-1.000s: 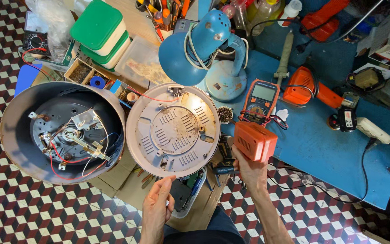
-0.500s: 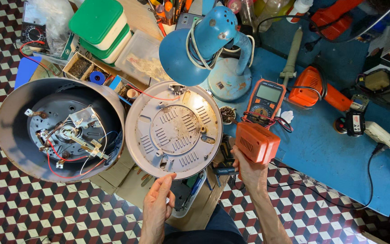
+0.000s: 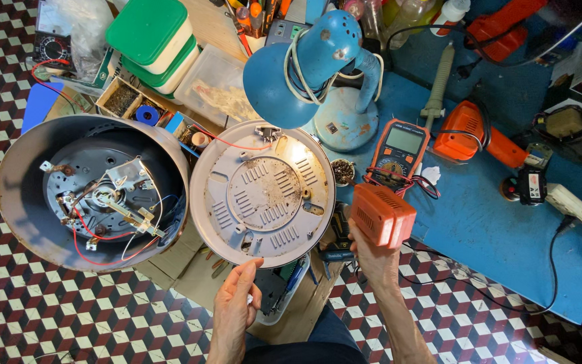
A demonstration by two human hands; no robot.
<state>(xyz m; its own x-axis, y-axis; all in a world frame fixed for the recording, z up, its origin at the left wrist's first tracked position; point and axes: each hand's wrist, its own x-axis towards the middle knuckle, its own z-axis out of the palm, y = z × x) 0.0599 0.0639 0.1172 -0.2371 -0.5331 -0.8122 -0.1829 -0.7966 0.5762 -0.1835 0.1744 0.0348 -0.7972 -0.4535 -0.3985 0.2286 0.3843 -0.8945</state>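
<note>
Base plate (image 3: 262, 192) of the cooker already off and lying flat on the bench, tethered by a red wire to the open housing (image 3: 92, 192) beside it, wiring exposed; nothing refitted yet. Left hand (image 3: 234, 313) loosely open, fingertips (image 3: 254, 264) just touching the plate's near rim. Right hand (image 3: 372, 259) closed around an orange power tool (image 3: 383, 214), raised beside the plate
</note>
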